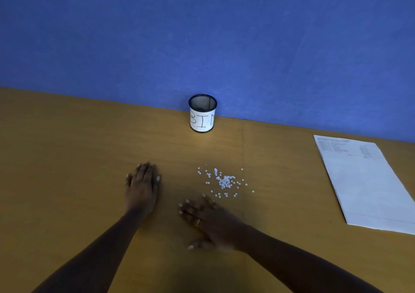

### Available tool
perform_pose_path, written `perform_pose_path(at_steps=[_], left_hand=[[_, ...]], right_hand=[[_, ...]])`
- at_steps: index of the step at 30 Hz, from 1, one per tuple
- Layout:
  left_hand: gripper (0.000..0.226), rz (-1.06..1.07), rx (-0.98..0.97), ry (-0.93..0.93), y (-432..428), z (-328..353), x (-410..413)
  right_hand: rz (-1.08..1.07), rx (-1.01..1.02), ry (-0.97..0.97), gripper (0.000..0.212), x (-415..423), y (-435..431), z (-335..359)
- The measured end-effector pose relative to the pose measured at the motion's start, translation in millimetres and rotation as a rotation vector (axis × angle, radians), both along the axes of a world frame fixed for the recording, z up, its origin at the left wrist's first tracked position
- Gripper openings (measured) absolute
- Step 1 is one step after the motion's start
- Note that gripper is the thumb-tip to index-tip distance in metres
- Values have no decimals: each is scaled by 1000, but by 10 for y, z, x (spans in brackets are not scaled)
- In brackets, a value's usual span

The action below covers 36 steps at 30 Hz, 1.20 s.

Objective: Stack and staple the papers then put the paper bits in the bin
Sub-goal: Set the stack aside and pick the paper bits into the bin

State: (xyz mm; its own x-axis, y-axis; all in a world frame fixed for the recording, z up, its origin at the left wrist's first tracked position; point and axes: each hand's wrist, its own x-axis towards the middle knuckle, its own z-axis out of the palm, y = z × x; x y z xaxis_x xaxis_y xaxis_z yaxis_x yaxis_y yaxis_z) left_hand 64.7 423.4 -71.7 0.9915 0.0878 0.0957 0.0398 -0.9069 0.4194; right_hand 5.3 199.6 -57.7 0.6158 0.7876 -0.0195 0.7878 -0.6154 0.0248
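Small white round paper bits (225,181) lie scattered in a loose heap on the wooden table (67,146). Behind them, against the wall, stands a black mesh cup with a white label reading BIN (202,113). A stack of white printed papers (368,182) lies flat at the right. My left hand (142,186) rests flat on the table, palm down, left of the bits. My right hand (211,223) lies palm down with fingers spread, just in front of the bits, fingertips near the closest ones. Neither hand holds anything.
A blue wall (202,34) runs along the table's far edge. The papers reach past the frame's right side. A seam in the tabletop (243,149) runs front to back, right of the bin.
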Motion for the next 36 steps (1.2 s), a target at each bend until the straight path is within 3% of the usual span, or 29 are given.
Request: perform_pose_path(at_steps=[6, 14, 16, 18, 20, 22, 26, 28, 32, 36], left_hand=[[46, -4, 36, -11, -88, -19, -25], [50, 3, 31, 22, -268, 30, -3], [51, -9, 37, 26, -321, 41, 4], [52, -27, 53, 31, -371, 41, 18], [52, -40, 62, 38, -413, 37, 37], [53, -41, 64, 49, -450, 36, 56], [53, -27, 79, 70, -472, 30, 88], [54, -26, 87, 79, -471, 33, 102], [54, -19, 77, 79, -477, 78, 120], [54, -13, 80, 103, -483, 97, 152]], right_hand=[[-241, -142, 161, 80, 132, -222, 109], [-519, -99, 93, 84, 253, -465, 161], [-585, 16, 95, 89, 257, -432, 163], [-683, 200, 225, 89, 282, -392, 140], [-764, 311, 323, 68, 300, -316, 138], [-770, 326, 339, 56, 322, -247, 136], [-699, 203, 333, 54, 296, -159, 126], [-659, 200, 190, 53, 287, -147, 137], [-615, 54, 108, 46, 345, -183, 140], [-611, 130, 188, 33, 399, -218, 183]])
